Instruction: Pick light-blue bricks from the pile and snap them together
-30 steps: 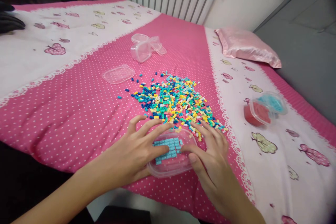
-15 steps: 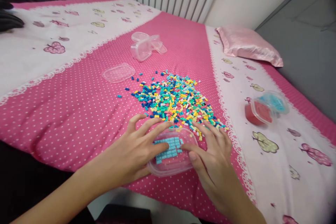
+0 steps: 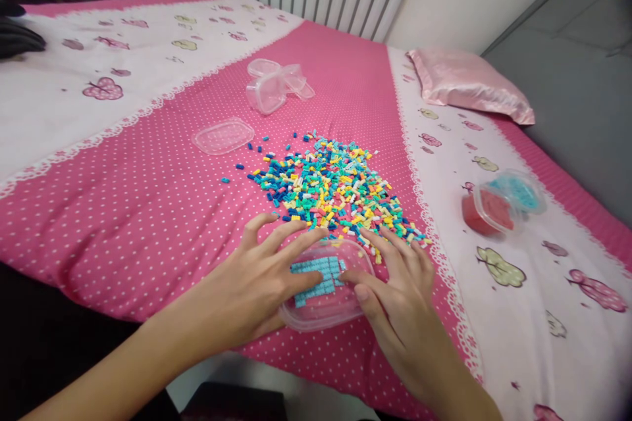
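Observation:
A clear plastic container (image 3: 326, 306) with its lid on lies near the front edge of the bed and holds light blue bricks (image 3: 318, 271). My left hand (image 3: 257, 283) rests flat on its left part with fingers spread. My right hand (image 3: 395, 289) lies flat on its right part, fingers spread too. Just beyond the container spreads a heap of small bricks (image 3: 330, 187) in blue, teal, yellow, white and pink.
The pink dotted bedspread (image 3: 148, 210) covers the bed. A loose clear lid (image 3: 223, 135) and empty clear containers (image 3: 276, 87) lie further back. At the right stand a tub of red bricks (image 3: 486, 212) and a tub of blue bricks (image 3: 518, 191). A pink pillow (image 3: 469, 85) lies by the grey headboard.

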The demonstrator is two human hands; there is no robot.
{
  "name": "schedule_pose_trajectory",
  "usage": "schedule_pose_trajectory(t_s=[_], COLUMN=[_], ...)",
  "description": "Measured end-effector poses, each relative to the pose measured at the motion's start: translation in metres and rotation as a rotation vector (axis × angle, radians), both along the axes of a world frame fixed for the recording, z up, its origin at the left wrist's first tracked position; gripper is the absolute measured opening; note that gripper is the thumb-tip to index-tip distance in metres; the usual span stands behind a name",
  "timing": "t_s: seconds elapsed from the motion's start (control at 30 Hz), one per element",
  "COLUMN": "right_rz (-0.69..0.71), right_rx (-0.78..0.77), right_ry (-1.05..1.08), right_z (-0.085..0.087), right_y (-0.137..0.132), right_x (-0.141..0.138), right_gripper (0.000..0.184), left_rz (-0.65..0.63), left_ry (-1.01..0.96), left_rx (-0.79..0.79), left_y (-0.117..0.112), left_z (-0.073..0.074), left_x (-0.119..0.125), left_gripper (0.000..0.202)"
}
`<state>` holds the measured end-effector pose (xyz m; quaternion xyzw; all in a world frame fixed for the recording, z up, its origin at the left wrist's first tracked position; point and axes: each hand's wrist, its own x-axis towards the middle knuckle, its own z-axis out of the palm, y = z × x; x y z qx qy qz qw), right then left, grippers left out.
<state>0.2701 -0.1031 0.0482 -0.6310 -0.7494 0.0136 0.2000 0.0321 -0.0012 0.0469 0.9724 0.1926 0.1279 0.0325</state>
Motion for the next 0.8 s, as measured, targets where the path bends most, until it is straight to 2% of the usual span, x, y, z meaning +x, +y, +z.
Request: schedule_pose_trajectory(t_s=[0.6,0.8], right_rz=[-0.001,-0.012], right_rx=[0.025,-0.021], right_ry=[0.013,0.031], right_z=[0.0022,0.0023], right_y=[-0.0010,-0.0014], right_x=[0.0013,0.0003], right_gripper=[0.037,0.036], left_rz=[-0.006,-0.003], left_ry=[0.004,-0.008], left_rx=[0.014,0.005], left_y=[-0.0007,-0.0006], left_z=[0.0009,0.0008], left_x=[0.0003,0.0013], left_gripper=[0.056,0.052])
